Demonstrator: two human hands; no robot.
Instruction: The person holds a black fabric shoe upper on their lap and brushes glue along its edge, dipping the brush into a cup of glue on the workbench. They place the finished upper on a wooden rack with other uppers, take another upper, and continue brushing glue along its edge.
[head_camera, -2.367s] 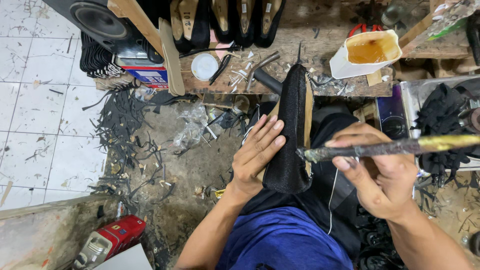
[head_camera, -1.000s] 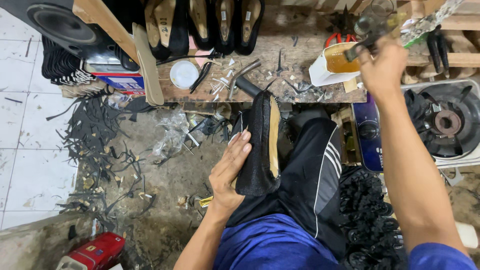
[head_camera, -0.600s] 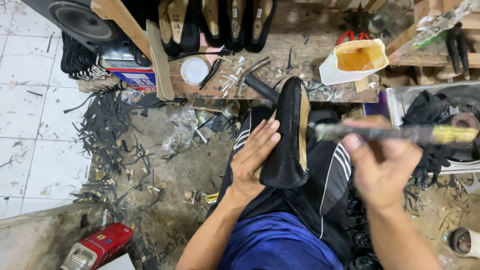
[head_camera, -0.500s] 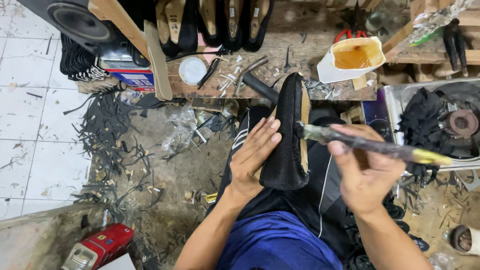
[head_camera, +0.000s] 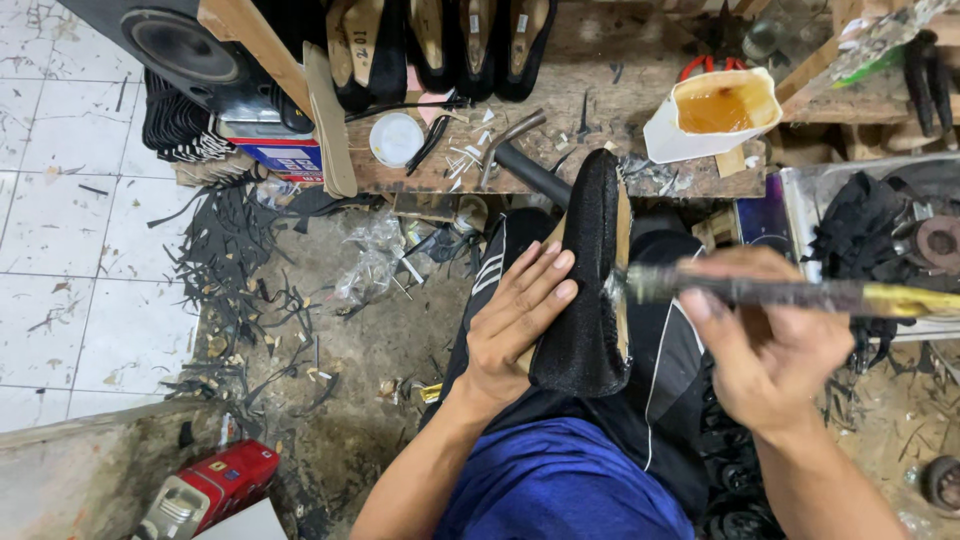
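Observation:
A black shoe upper on a last (head_camera: 590, 280) stands on edge on my lap, its tan sole side facing right. My left hand (head_camera: 515, 320) lies flat against its left side and steadies it. My right hand (head_camera: 770, 345) grips a long dirty brush (head_camera: 790, 293) held level. The brush's tip touches the shoe's sole edge near the middle. A white tub of amber glue (head_camera: 715, 110) sits on the wooden bench (head_camera: 560, 170) beyond the shoe.
Several black shoes on lasts (head_camera: 440, 40) line the bench's back. A hammer (head_camera: 520, 160), a round white lid (head_camera: 396, 138) and a wooden strip (head_camera: 328, 120) lie there. A loudspeaker (head_camera: 190, 50) stands left, black scraps (head_camera: 230, 260) litter the floor, a red tool (head_camera: 205, 490) lies below.
My right hand went up to the glue tub with the brush, came back down, and now holds the brush tip against the shoe's sole edge. My left hand stayed on the shoe.

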